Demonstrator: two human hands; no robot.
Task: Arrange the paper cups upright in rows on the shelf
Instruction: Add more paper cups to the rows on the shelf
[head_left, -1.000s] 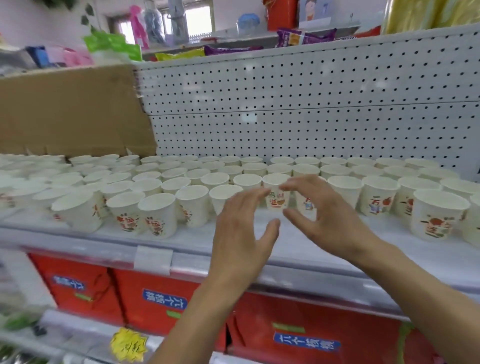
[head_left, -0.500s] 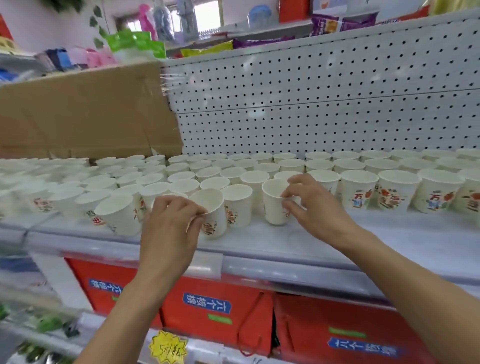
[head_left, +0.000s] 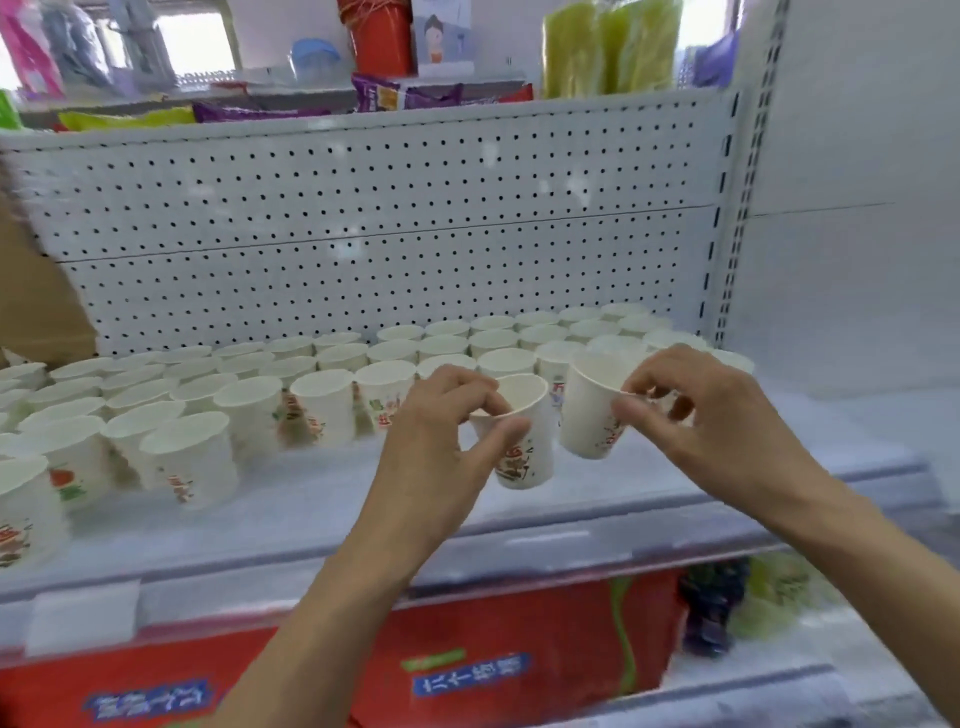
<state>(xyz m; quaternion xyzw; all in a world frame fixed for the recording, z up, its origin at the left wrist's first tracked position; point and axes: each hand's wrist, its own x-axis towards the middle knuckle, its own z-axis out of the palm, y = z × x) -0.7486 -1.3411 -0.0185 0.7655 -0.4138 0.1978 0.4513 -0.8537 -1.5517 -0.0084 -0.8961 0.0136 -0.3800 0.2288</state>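
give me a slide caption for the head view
The left hand pinches one paper cup, right hand another cup, at the shelf beside rows of upright cups.

**Cups on the shelf, two held before them**

Rows of cups (head_left: 322, 374) stand on the shelf (head_left: 727, 483), filling its left and back up to the pegboard (head_left: 363, 234) behind. Before the rows, the left hand (head_left: 441, 447) holds the left cup (head_left: 519, 441). Just beside it, the right hand (head_left: 711, 415) holds the right cup (head_left: 592, 410). Boxes (head_left: 493, 649) lie below the shelf.

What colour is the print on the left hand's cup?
Mostly red, on a white cup, head view.
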